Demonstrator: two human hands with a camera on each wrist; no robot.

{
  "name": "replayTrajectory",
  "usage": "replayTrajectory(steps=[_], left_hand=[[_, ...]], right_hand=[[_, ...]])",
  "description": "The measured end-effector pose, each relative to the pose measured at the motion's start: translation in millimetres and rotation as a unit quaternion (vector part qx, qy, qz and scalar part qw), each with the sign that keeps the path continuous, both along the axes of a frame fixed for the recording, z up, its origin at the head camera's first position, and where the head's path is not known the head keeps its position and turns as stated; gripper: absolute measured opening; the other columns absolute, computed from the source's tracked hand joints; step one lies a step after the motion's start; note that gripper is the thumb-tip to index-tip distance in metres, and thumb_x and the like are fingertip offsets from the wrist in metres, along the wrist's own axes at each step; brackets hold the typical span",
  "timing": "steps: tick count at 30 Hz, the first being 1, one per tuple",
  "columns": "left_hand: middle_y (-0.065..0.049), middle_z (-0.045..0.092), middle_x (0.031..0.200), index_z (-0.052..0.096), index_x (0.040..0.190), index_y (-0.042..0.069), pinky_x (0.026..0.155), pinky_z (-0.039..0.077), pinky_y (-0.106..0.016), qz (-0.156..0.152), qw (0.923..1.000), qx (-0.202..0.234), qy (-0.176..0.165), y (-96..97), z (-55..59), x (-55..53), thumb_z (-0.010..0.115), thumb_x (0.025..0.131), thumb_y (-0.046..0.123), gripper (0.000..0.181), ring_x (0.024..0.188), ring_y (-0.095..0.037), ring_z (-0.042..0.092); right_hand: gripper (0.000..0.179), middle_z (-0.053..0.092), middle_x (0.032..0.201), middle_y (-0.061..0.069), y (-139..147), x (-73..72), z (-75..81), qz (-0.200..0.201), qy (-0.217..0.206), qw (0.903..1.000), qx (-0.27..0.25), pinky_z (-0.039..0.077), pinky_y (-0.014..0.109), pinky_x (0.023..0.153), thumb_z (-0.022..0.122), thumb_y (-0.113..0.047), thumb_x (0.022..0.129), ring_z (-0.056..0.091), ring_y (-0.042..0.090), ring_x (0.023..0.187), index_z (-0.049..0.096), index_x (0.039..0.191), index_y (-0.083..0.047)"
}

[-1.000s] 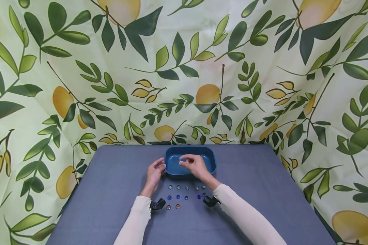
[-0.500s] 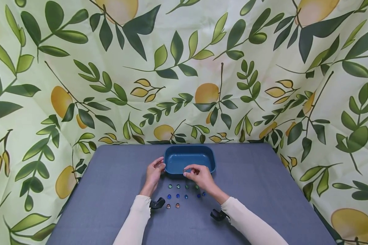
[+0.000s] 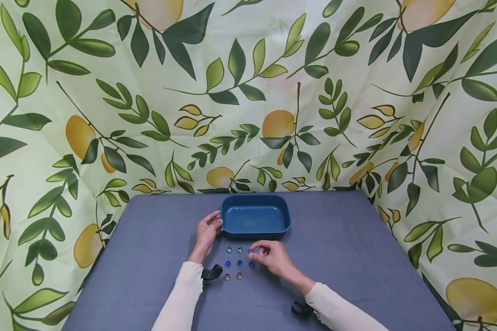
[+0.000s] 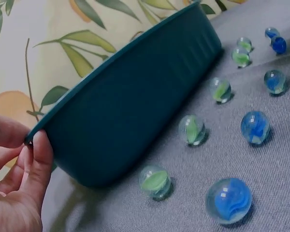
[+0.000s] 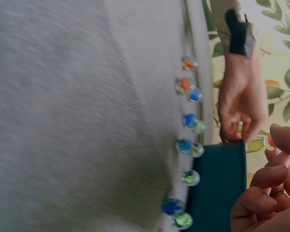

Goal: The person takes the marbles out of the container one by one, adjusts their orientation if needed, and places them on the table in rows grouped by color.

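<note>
My left hand point(image 3: 207, 232) holds the left end of a dark blue-teal plastic tub point(image 3: 255, 235). The left wrist view shows its thumb and fingers point(image 4: 40, 169) pinching the tub's rim. Between thumb and fingertip, my right hand point(image 3: 273, 257) pinches a clear marble with an orange swirl point(image 5: 268, 141). That hand is low over the table, just in front of the tub, at the right of the marble rows. Green-swirl marbles point(image 3: 240, 250) lie nearest the tub, then blue ones point(image 3: 239, 263), then two orange ones point(image 3: 239, 276). The right hand hides some marbles in the head view.
A grey-blue cloth point(image 3: 157, 257) covers the table, and the tub stands near its back edge. Fabric printed with lemons and leaves point(image 3: 240, 115) hangs behind and at both sides. A black wrist camera point(image 3: 212, 272) sits on the left wrist, close to the marbles.
My right hand has come from above the tub back toward me and down, carrying the orange marble, and now covers part of the marble rows. The left hand stays on the tub's rim.
</note>
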State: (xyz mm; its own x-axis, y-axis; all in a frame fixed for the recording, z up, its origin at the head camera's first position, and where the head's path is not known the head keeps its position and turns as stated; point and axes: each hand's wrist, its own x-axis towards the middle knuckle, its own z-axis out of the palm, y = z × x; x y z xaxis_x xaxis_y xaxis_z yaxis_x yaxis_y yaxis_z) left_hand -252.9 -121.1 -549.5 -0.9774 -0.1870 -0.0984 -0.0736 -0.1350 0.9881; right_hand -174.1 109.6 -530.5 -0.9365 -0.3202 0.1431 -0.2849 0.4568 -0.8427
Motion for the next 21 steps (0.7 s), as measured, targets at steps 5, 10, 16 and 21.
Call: replayTrajectory(steps=[5, 10, 16, 21], left_hand=[[-0.02, 0.058, 0.12, 0.058, 0.13, -0.005, 0.065, 0.051, -0.022, 0.005, 1.0, 0.0, -0.002, 1.4, 1.4, 0.4, 0.06, 0.091, -0.002, 0.039, 0.079, -0.007, 0.058], [-0.019, 0.057, 0.122, 0.058, 0.132, -0.003, 0.068, 0.053, -0.025, 0.0, 0.9999, 0.002, -0.012, 0.0, 3.3, -0.4, 0.06, 0.092, -0.001, 0.04, 0.082, -0.01, 0.057], [-0.027, 0.055, 0.124, 0.054, 0.133, -0.009, 0.072, 0.055, -0.032, -0.014, 0.9998, -0.005, -0.01, 0.7, 29.2, 12.8, 0.058, 0.093, -0.002, 0.041, 0.087, -0.018, 0.059], [-0.026, 0.056, 0.122, 0.055, 0.132, -0.009, 0.073, 0.055, -0.031, -0.012, 0.9998, -0.004, -0.014, 2.1, 33.9, 15.4, 0.058, 0.093, -0.002, 0.039, 0.085, -0.016, 0.058]], right_hand=[[0.011, 0.051, 0.063, -0.011, 2.3, 10.7, -8.4, 0.008, -0.019, 0.9998, -0.005, 0.034, 0.015, 0.048, 0.079, -0.022, 0.082, 0.041, -0.004, 0.053, 0.075, 0.091, -0.018], [0.011, 0.051, 0.062, -0.012, 4.1, 19.4, -14.5, 0.021, -0.031, 0.9993, -0.003, 0.035, 0.015, 0.048, 0.08, -0.018, 0.081, 0.041, -0.005, 0.053, 0.075, 0.09, -0.015], [0.011, 0.051, 0.061, -0.012, 4.4, 25.6, -21.5, 0.027, -0.051, 0.9983, 0.008, 0.035, 0.015, 0.046, 0.08, -0.017, 0.08, 0.042, -0.004, 0.051, 0.074, 0.088, -0.013], [0.011, 0.052, 0.062, -0.012, 5.3, 27.8, -28.0, 0.024, -0.065, 0.9973, 0.023, 0.035, 0.016, 0.047, 0.08, -0.017, 0.08, 0.043, -0.003, 0.052, 0.074, 0.088, -0.014]])
